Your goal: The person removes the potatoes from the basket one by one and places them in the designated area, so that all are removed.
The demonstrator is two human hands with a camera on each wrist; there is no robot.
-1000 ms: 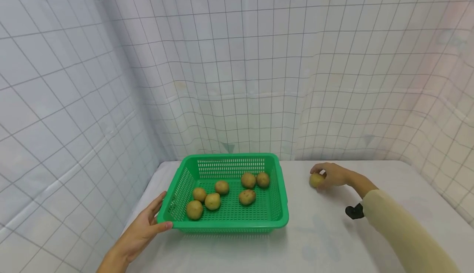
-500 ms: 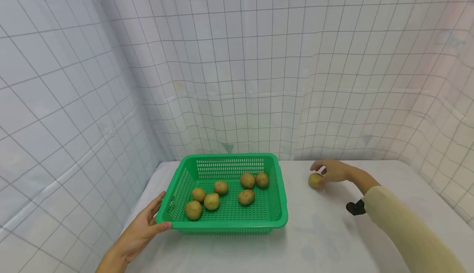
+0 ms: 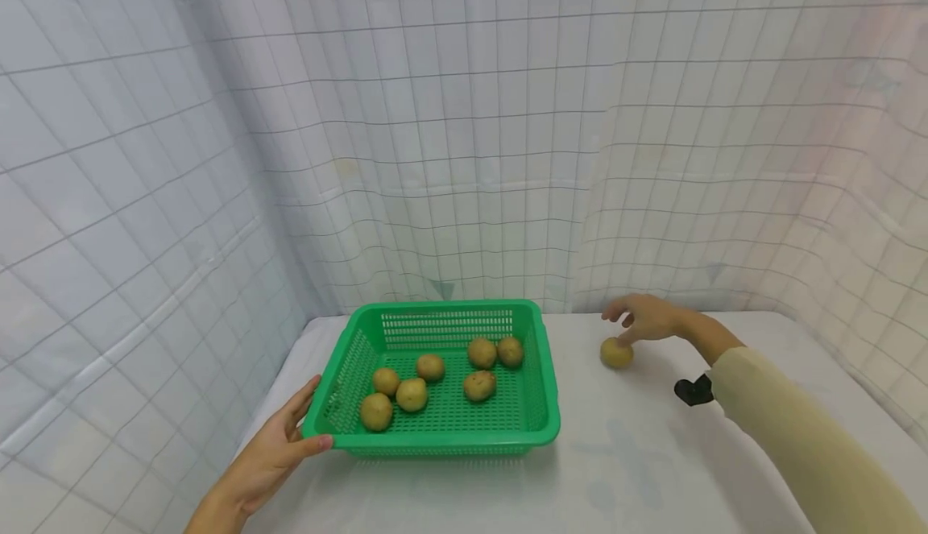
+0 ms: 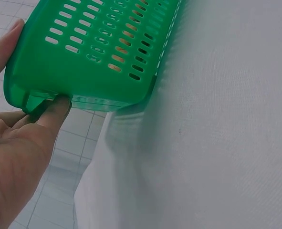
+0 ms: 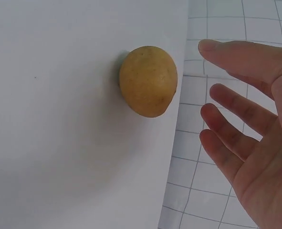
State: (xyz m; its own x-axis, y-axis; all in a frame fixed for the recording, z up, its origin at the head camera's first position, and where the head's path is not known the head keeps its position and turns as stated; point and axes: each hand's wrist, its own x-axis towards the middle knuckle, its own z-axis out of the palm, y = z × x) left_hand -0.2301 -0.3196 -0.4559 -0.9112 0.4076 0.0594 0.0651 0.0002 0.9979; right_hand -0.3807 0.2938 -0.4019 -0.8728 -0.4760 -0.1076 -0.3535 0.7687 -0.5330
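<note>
A green plastic basket (image 3: 449, 440) with slotted walls stands on the white-covered table. My left hand (image 3: 264, 457) grips its near left corner. In the left wrist view the thumb lies over the rim and the fingers (image 4: 55, 112) curl beneath it. Several potatoes lie inside, among them one potato (image 3: 376, 411) near that corner and another potato (image 3: 480, 386) right of the middle. To the right of the basket, a single potato (image 3: 616, 353) rests on the table. My right hand (image 3: 644, 318) hovers just above and behind it, fingers spread; the right wrist view shows a gap between hand and potato (image 5: 148, 81).
White grid-patterned curtains (image 3: 449, 155) hang behind the table and along both sides. The table's far edge runs close behind the basket and the loose potato. A dark object (image 3: 694, 391) shows beside the right sleeve (image 3: 797, 437).
My right hand has let go of the single potato and lifted up and back from it. The potato stays on the table. The left hand keeps its grip on the basket.
</note>
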